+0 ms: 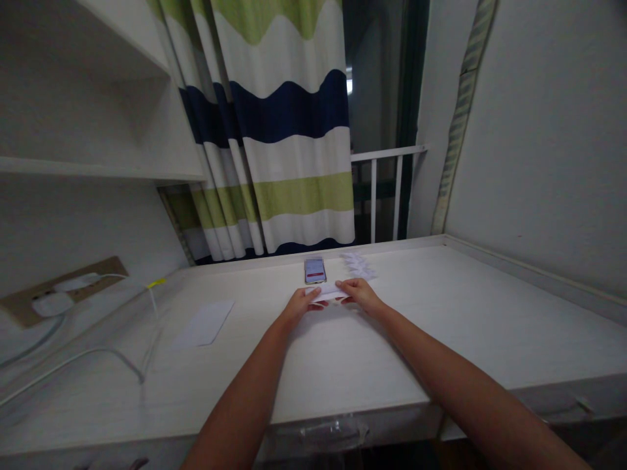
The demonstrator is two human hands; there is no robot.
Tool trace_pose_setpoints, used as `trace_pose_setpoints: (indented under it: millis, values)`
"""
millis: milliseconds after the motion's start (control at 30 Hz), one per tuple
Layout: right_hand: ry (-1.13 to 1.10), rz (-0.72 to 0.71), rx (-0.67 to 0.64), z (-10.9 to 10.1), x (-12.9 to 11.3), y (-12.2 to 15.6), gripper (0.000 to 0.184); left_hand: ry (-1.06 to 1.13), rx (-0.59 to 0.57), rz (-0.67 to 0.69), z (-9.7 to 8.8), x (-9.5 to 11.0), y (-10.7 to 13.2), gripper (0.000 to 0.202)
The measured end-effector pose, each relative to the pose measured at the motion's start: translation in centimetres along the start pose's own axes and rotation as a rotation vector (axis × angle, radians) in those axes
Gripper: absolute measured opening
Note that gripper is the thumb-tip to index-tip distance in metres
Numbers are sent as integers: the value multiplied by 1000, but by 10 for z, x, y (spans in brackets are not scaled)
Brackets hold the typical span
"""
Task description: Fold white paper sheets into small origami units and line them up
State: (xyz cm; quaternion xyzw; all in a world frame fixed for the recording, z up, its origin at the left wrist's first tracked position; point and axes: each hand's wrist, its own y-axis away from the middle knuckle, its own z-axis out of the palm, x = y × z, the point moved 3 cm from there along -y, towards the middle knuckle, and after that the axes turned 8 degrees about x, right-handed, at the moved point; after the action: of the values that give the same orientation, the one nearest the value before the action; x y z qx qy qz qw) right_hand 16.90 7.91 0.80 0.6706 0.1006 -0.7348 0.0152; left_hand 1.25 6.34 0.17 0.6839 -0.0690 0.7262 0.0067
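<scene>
Grip: two hands, both closed on one folded white paper, the left hand [300, 305] at its left end, the right hand [363, 296] at its right end; thumbs above, fingers curled beneath.

Folded white paper [327, 292]: one, a narrow strip lying left to right between the hands, over the middle of the desk [490, 313].

Phone [314, 270]: one, screen lit, lying just beyond the left hand.

Pointed paper pieces [358, 266]: one cluster, white, on the desk beyond the right hand; number within it cannot be told.

Flat white sheet [209, 323]: one, on the desk, well left of the left hand.

Plugs [53, 303]: two, white, on one brown panel [115, 265] at far left; pale cables [105, 350] trail nearby, one bearing a yellow tag [157, 282].

Curtain [298, 196]: one, striped white, green and navy, behind the desk's far edge.

Railing [386, 154]: one, white, two uprights visible, right of the curtain.
</scene>
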Motion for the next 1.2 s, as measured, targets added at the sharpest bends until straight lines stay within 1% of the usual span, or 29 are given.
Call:
trace_pose_setpoints:
  millis: [233, 467, 667, 800, 967, 1200]
  values:
    - [-58, -11, -37, 2, -4, 4, 25, 14, 57, 3, -2, 1, -2, 35]
    - [-112, -12, 10, 0, -1, -2, 25, 70, 83, 24, -1, 6, 1, 36]
    - [-91, -64, 41, 2, -1, -2, 29, 106, 122, 28, -2, 4, -3, 40]
    - [-59, -127, 75, 4, -3, 1, 29, 121, 138, 23, -3, 0, -7, 41]
    - [24, -161, 31, 10, -4, 5, 31, 86, 131, 25, 0, 3, -4, 41]
    - [73, -189, 61, 7, -6, 5, 30, -52, 165, 114, -1, 8, -1, 33]
